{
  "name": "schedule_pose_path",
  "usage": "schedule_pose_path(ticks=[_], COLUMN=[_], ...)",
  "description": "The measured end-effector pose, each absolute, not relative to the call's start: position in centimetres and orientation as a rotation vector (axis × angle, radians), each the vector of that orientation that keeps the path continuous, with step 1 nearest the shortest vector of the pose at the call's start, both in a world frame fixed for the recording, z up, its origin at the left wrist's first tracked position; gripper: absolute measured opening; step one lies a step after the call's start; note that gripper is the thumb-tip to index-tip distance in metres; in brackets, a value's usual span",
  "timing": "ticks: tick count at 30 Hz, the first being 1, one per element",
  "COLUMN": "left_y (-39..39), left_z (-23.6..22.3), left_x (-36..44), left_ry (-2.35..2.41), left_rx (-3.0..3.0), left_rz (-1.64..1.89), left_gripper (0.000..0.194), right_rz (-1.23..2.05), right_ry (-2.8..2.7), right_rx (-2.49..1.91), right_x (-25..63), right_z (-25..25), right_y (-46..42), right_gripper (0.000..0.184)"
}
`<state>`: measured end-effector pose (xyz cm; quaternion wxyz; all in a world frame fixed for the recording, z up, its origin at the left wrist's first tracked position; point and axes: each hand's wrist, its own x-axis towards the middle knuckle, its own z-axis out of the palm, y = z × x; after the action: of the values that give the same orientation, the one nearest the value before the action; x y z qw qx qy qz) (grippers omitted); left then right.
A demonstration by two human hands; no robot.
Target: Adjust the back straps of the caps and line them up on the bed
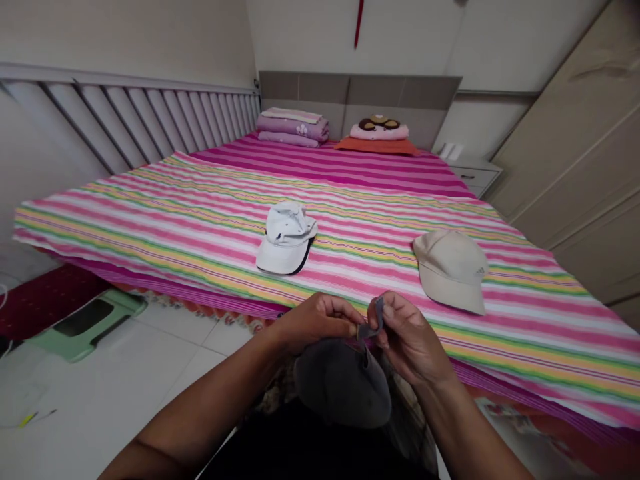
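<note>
A grey cap (343, 387) hangs in front of me, below both hands. My left hand (315, 321) is closed in a pinch on one end of the cap's back strap. My right hand (407, 337) is closed on the other end of the strap (376, 319), which sticks up between its fingers. On the striped bed (200, 220) ahead lie a white cap with a dark brim edge (286, 239) at the centre and a beige cap (453, 268) to the right, both apart from my hands.
Folded purple bedding (294, 127) and a pillow stack with a brown plush (379, 133) sit by the headboard. A green stool (85, 323) stands on the white floor at left. A nightstand (473, 172) and wardrobe doors (580, 153) are at right.
</note>
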<state>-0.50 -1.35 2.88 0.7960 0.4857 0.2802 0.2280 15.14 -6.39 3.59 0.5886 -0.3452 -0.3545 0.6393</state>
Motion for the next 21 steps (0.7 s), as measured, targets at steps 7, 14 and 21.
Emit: schedule_pose_path(ticks=[7,14,21], left_y=[-1.3,-0.8,-0.7], left_z=[2.6,1.5,1.0], left_x=[-0.5,-0.5,-0.4], left_ry=[0.606,0.589,0.593], left_rx=[0.944,0.861,0.834], left_rz=[0.47,0.487,0.51], left_gripper=[0.022,0.026,0.026], right_rz=[1.442,1.323,1.344], right_ry=[-0.823,-0.859,-1.035], right_rx=[-0.974,-1.091,-1.092], right_x=[15.1,15.3,15.9], right_z=[3.4,2.8,2.3], right_y=[-6.4,-6.1,-5.7], right_gripper=[0.022,0.015,0.01])
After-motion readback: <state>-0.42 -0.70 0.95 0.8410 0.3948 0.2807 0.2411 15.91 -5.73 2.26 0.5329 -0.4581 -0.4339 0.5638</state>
